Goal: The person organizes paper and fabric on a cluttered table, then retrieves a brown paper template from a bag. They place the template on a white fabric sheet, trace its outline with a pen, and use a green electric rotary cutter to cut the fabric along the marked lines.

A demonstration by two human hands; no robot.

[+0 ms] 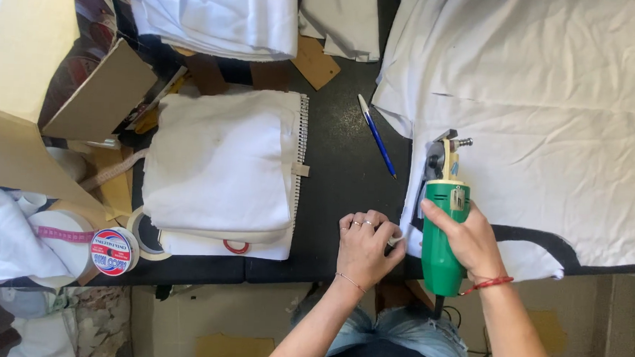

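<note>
Gripping the green cutter (pixel 442 234), right hand (pixel 468 239); left hand (pixel 363 246) just beside

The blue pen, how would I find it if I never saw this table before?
Start at the black table. Look in the bare dark strip between the folded white cloth pile and the big white fabric sheet. The blue pen lies slanted there, above the left hand, apart from both hands. It is the only thin blue stick; the green cutting tool nearby is fat and held by the right hand.
</note>
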